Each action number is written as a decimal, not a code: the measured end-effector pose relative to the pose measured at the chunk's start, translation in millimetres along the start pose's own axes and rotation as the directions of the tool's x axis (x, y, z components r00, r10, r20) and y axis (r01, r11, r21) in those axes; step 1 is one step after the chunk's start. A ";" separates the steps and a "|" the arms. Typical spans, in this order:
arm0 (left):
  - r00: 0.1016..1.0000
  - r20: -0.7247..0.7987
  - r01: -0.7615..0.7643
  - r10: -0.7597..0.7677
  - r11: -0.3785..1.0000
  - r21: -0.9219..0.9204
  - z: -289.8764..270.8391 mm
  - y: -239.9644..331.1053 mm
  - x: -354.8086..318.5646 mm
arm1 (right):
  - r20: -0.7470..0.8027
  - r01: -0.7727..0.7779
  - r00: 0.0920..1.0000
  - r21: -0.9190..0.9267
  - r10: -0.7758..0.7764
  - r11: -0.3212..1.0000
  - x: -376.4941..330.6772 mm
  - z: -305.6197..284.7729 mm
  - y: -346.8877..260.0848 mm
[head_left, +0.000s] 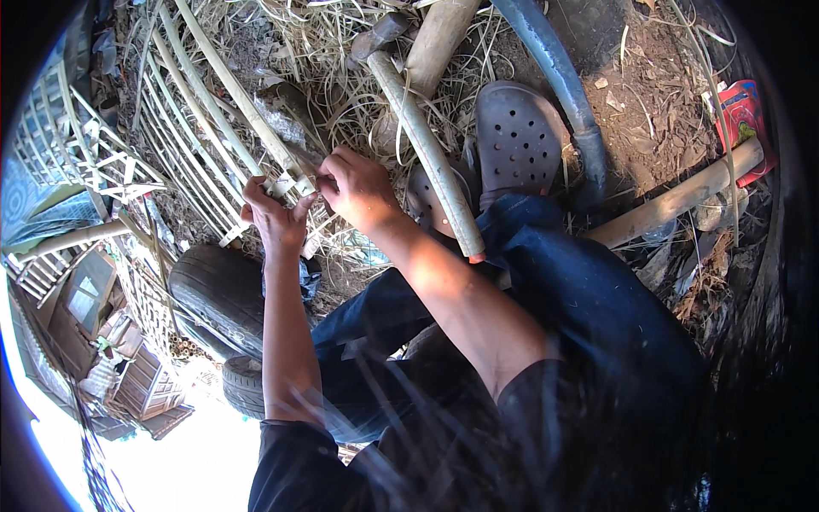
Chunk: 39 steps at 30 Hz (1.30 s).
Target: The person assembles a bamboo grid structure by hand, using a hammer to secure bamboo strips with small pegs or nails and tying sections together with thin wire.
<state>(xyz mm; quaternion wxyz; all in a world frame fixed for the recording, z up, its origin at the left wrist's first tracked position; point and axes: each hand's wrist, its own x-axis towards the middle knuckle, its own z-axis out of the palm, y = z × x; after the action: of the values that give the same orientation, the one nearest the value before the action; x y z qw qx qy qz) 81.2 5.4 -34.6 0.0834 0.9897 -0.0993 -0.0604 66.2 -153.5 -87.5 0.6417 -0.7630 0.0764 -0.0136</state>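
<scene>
A frame of pale bamboo strips (230,90) slants down from the upper left toward me. My left hand (277,213) is closed around its near end, thumb and fingers against the short crosspiece where the strips meet. Close beside it, my right hand (357,189) has its fingers pinched together at the end of the thickest strip. Whatever lies between those fingertips is too small to make out. Just right of my right hand, a hammer (424,149) with a long pale handle leans across the ground, its metal head away from me.
Dark clogs (520,141) are on my feet. A curved blue pipe (559,81) stands right of them, with a wooden pole (665,209) and a red packet (746,128) farther right. Black tyres (220,294) lie left of my forearm. Bamboo shavings (316,38) litter the soil.
</scene>
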 end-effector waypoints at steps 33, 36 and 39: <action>0.970 0.160 0.192 -0.185 0.981 -0.028 -32.1 12.4 1.2 | 0.037 -0.444 0.791 -0.651 0.611 0.615 8.7 -121.0 -56.6; 0.980 0.089 0.180 -0.180 0.984 0.011 -21.9 3.2 -5.3 | 0.119 -0.483 0.797 -0.464 0.593 0.743 0.7 -124.9 -55.6; 0.983 0.060 0.172 -0.174 0.984 0.040 -16.2 4.8 -7.0 | 0.138 -0.546 0.795 -0.260 0.590 0.796 -23.3 -132.2 -74.2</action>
<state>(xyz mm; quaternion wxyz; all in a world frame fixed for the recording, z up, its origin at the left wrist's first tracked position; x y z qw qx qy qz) 75.7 4.6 -17.3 0.0575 0.9935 -0.0166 -0.0968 34.9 -267.3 10.4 0.5375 -0.7635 0.2352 0.2700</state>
